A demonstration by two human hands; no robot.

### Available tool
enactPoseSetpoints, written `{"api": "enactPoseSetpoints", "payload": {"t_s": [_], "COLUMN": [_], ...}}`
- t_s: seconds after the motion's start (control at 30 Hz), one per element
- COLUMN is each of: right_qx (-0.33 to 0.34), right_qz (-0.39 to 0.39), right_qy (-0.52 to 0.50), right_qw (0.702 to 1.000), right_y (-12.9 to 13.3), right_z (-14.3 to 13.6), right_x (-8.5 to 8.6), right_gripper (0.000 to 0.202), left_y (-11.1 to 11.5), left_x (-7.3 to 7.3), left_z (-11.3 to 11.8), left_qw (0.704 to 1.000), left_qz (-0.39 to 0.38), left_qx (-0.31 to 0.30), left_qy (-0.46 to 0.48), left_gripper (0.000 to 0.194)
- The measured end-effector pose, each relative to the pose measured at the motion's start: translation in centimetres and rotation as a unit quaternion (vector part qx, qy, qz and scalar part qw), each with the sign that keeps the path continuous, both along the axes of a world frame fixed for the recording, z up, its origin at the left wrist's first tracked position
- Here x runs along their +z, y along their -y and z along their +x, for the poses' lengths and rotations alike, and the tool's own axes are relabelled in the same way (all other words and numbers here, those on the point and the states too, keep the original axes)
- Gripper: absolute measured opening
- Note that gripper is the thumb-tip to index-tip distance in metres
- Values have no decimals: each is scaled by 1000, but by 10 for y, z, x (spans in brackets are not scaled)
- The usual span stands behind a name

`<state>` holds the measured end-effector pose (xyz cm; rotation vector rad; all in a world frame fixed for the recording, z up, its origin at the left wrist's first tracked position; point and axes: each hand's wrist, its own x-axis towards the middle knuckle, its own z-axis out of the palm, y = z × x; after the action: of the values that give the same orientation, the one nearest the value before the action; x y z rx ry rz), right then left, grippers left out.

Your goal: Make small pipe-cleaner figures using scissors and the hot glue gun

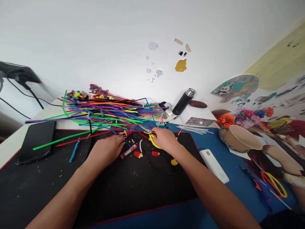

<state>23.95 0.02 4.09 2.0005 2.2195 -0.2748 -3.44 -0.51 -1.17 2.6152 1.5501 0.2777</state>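
Observation:
My left hand (109, 148) is closed, its fingers curled around the lower part of a small pink pipe-cleaner figure (128, 132) that pokes out past the fingertips. Across from it, my right hand (164, 138) grips scissors (154, 142) with a yellow handle, metal blades pointing up and left. Between the hands, on the black mat (133, 187), lie a small tube (128, 151) with a dark red label, a pale curved strip (140, 146) and two little red pieces, one nearer (137, 154) and one to its right (155, 154). A yellow piece (174, 162) rests below my right wrist.
A pile of coloured pipe cleaners (111, 111) spreads along the wall. At left lies a black phone (37, 141). A black flask (183, 101) leans near a white box (199, 114). On the right are a white slab (214, 165), a bowl (245, 137) and another person's arm (283, 157).

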Motion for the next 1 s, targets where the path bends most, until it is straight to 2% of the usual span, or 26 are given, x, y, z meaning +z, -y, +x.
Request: {"api": "enactPoseSetpoints", "payload": {"t_s": [0.23,0.47,0.63,0.73,0.87,1.0], "right_qx": [29,36,-5,-34,-76,-143], "right_qz": [-6,31,108,130,111,78], "right_qy": [16,-17,-146,-168,-166,-178], "right_qw": [999,999,983,977,977,970], "right_y": [-3,10,31,47,72,105], "right_z": [4,7,11,20,42,67], "right_x": [7,16,23,24,21,9], "right_gripper": [32,26,22,22,22,24], "left_y": [0,-4,-3,-3,-4,-4], "left_x": [1,1,-1,-2,-3,-3], "left_z": [10,23,26,28,29,30], "left_qw": [994,989,987,988,988,988], "left_qz": [92,129,126,121,119,117], "left_qx": [-24,-71,-95,-96,-95,-95], "left_qy": [59,11,-18,-24,-34,-27], "left_gripper": [33,32,29,26,29,33]}}
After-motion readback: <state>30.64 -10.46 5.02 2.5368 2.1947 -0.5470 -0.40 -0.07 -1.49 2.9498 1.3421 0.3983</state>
